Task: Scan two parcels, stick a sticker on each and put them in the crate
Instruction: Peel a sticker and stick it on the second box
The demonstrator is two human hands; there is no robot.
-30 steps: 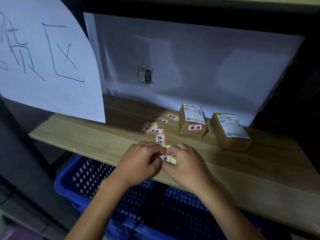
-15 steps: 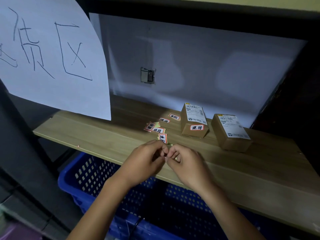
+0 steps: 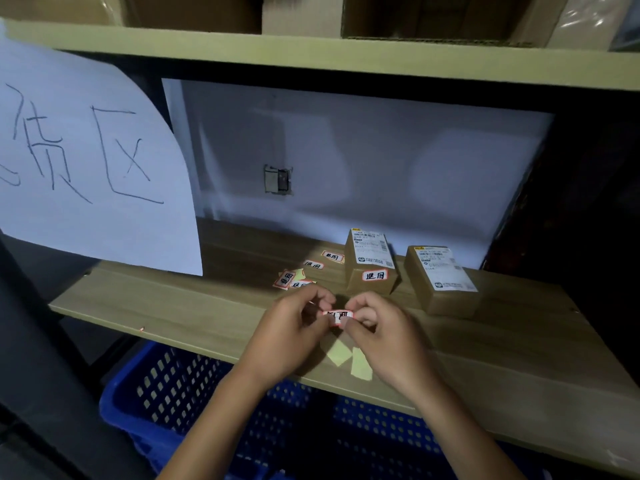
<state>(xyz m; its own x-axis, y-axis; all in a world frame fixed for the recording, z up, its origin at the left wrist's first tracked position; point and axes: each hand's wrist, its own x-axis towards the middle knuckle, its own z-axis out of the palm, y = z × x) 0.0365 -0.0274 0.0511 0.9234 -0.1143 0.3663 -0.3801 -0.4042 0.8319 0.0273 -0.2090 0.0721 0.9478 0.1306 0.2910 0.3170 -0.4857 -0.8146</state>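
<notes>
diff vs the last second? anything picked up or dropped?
The sticker, a second ago down at the shelf edge on its backing, is now peeled and pinched between left hand and right hand, raised off the shelf. Two yellow backing pieces now lie below. Both parcels, spare stickers and crate unchanged.

Left hand and right hand close together, fingertips pinched (grip tight), forearms angled inward

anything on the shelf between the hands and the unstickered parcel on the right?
No. In the head view, bare shelf separates the right hand from the right parcel. Both hands pinch a sticker; the left hand is farther off.
</notes>
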